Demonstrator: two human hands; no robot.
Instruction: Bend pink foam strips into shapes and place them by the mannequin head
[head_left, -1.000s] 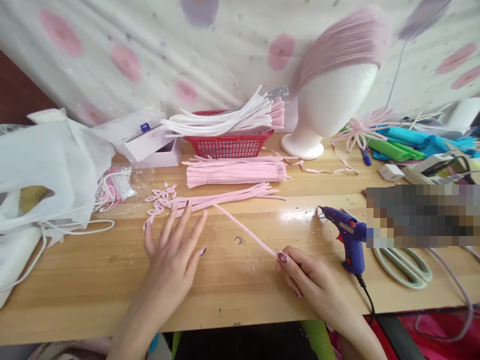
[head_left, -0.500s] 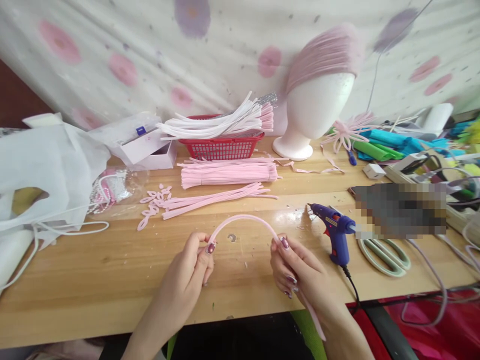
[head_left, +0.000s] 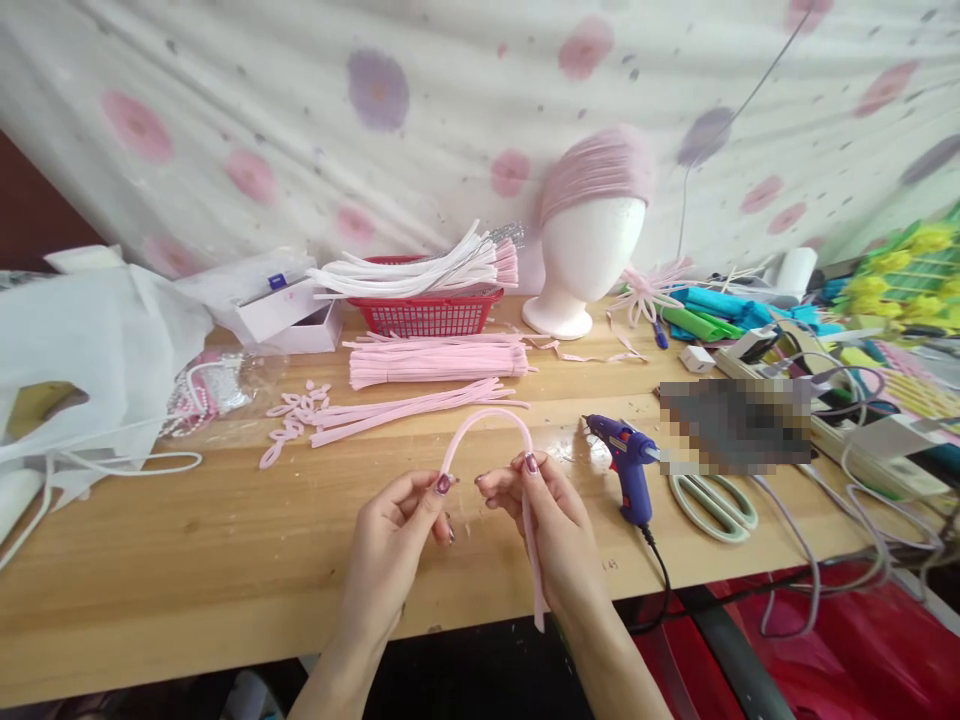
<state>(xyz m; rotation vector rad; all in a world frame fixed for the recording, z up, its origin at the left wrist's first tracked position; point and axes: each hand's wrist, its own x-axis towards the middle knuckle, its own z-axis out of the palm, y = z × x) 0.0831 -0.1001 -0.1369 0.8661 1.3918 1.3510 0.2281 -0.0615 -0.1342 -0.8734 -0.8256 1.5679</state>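
A pale pink pipe cleaner (head_left: 491, 413) arches between my two hands over the table's front part. My left hand (head_left: 409, 515) pinches one end between thumb and fingers. Farther along its length, my right hand (head_left: 551, 510) pinches it, and the free end hangs down past the palm towards the table edge. Just beyond the arch lie loose pink pipe cleaners (head_left: 405, 413), with a thick pink bundle (head_left: 439, 362) behind them. Small pink looped pieces (head_left: 294, 415) lie to their left. A purple glue gun (head_left: 626, 460) stands to the right of my right hand.
Scissors with pale green handles (head_left: 712, 508) lie near a blurred dark flat object (head_left: 739, 425) at right. At the back stand a red basket (head_left: 427, 315) of pipe cleaners and a white foam head (head_left: 589, 250) wearing a pink cap. Cables and a power strip (head_left: 885, 460) crowd the right side.
My hands have come closer together, and the pipe cleaner bends into a tighter arch. The fingers of my right hand have loosened outward. The view has shifted to the right and up.
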